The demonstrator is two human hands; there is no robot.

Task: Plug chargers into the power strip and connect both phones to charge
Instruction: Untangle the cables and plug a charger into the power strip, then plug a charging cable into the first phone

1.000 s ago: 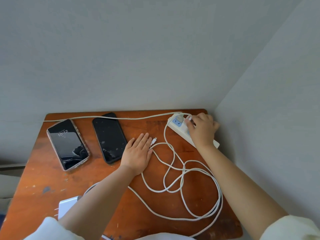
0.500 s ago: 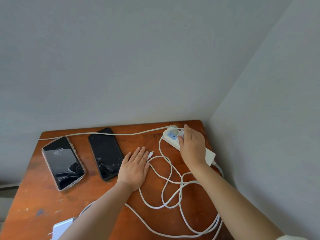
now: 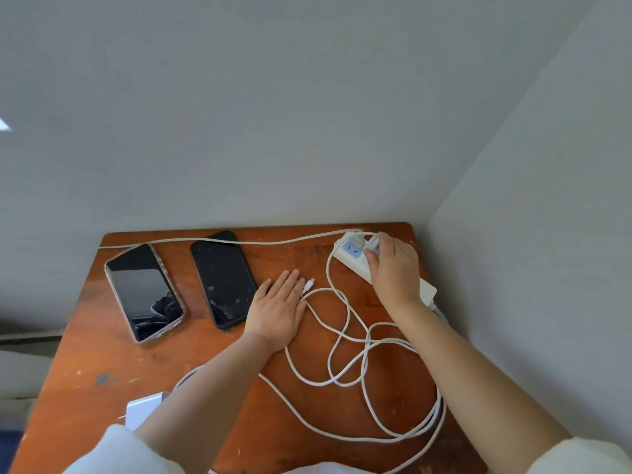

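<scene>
Power strip [image 3: 352,249] lies at the far right corner of the wooden table [image 3: 102,364], against the wall. We note the right hand [image 3: 393,268] sits on it as it did half a second ago, fingers curled around a white charger [image 3: 372,247] pressed onto the strip beside the blue socket; whether the prongs are fully seated we cannot tell. The left hand [image 3: 278,309] has not shifted: flat on the table, fingers spread and holding nothing, its fingertips just beside the loose cable connector [image 3: 309,284]. The phone in the clear case [image 3: 145,291] showed a lit clock a second ago; its screen is now dark. The black phone [image 3: 223,278] lies beside it, unchanged, touching no cable end. We record white cable [image 3: 367,343] looped between the two forearms, and the strip's cord [image 3: 212,241] crossing the far edge over the black phone's top. A second white charger [image 3: 142,407] rests at the near edge, partly hidden by the left forearm.
</scene>
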